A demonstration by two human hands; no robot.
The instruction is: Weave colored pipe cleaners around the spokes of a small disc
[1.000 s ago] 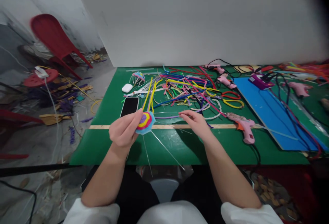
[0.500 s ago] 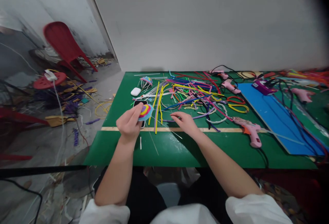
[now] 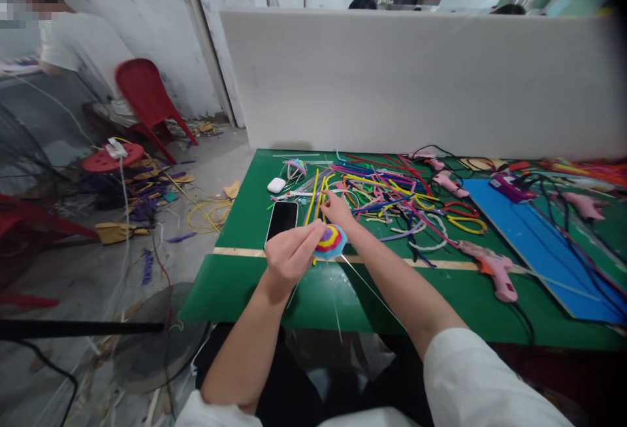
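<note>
My left hand (image 3: 288,258) is closed on a round multicoloured pipe-cleaner disc (image 3: 330,241) with a blue rim, held just above the green table (image 3: 235,283); thin wires trail down from it. My right hand (image 3: 337,209) reaches forward past the disc, fingers pinched at the near end of the yellow pipe cleaners (image 3: 314,197) in the pile of coloured pipe cleaners (image 3: 386,192). Whether it grips one I cannot tell. A black phone (image 3: 282,220) lies flat just left of both hands.
A white earbud case (image 3: 276,185) sits beyond the phone. A pink glue gun (image 3: 492,267) lies at the right, by a blue board (image 3: 533,231) with cables and more glue guns. A white partition (image 3: 416,81) backs the table. A red chair (image 3: 147,102) and a person stand left.
My right hand moved forward and left from the table's tan stripe to the yellow pipe cleaners. The left hand kept the disc. The camera tilted up and left.
</note>
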